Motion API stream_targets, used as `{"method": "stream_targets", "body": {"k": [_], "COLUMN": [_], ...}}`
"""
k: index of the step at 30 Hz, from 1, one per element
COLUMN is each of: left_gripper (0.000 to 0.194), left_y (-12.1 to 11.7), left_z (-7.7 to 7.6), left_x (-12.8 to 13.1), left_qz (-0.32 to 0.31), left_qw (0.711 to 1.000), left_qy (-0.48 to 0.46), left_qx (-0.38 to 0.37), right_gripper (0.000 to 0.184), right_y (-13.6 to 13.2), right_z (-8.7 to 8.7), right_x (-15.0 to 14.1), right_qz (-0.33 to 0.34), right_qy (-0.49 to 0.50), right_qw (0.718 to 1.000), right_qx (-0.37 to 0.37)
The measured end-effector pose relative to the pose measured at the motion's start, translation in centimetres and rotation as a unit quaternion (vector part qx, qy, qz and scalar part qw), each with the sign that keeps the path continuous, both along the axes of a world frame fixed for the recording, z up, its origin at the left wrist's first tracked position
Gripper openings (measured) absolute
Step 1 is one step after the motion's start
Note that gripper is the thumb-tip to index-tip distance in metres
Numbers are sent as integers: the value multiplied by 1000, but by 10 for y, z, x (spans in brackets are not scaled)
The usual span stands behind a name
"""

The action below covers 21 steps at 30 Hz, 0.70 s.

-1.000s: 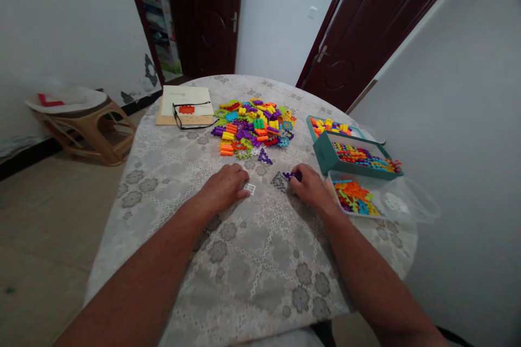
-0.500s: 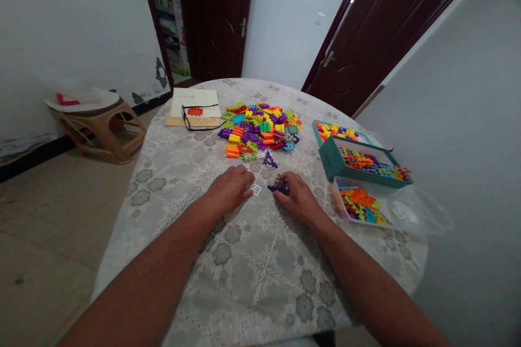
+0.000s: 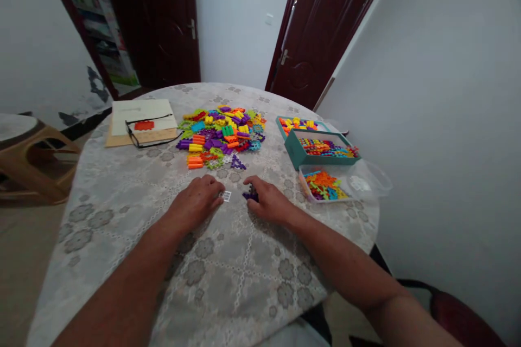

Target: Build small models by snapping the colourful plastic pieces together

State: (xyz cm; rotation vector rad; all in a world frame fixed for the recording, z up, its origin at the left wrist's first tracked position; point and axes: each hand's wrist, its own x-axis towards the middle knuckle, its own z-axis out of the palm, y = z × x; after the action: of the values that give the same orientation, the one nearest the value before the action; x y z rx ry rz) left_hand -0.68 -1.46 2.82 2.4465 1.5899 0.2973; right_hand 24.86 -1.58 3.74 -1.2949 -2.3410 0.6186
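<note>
My left hand (image 3: pixel 198 199) rests on the tablecloth, fingers closed at the edge of a small white grid-shaped plastic piece (image 3: pixel 227 196). Across a short gap, my right hand (image 3: pixel 266 199) curls around a dark purple plastic building piece (image 3: pixel 248 195), whose right part is hidden by the fingers. Just beyond the hands lies a purple triangular piece (image 3: pixel 237 162). Behind it spreads a heap of colourful plastic building pieces (image 3: pixel 220 133), with orange, yellow, green and purple tubes and toothed plates.
Black glasses (image 3: pixel 157 143) and an orange-red piece (image 3: pixel 144 126) lie on papers (image 3: pixel 118 138) at left. On the right stand a teal box (image 3: pixel 295 153), its lid (image 3: pixel 281 126) and a clear plastic tub (image 3: pixel 305 187), all holding pieces. A plastic stool (image 3: pixel 38 162) stands left of the table.
The head view has turned to the right, so the table and everything on it appear further left. Both hands keep nearly the same place on the table, with the same pieces.
</note>
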Motion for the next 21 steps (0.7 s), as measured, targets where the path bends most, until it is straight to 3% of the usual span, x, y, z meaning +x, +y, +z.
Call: {"method": "stream_targets", "body": {"k": [4,9,16,21], "left_gripper": [22,16,9,12], "left_y": [3,2,-6,-9], "left_z": [-2,2,12,12], "left_x": [-2,2,11,10], "left_qz": [-1,9,24,20], "left_qw": [1000,999,992,983], "left_qy": [-7,-31,-103,-178], "left_qx": [-2,-25,-65,-46], "right_gripper": [50,45,53,47], "right_y": [-8,-7,3,6], "right_z": [22,46,32,28], "right_x": [22,84,165,169], "right_qz": [-31,-195,-296,-297], "right_qy": [-1,31,-72,-84], "right_qw": [997,957,900,886], "right_qx": [64,213,312,345]}}
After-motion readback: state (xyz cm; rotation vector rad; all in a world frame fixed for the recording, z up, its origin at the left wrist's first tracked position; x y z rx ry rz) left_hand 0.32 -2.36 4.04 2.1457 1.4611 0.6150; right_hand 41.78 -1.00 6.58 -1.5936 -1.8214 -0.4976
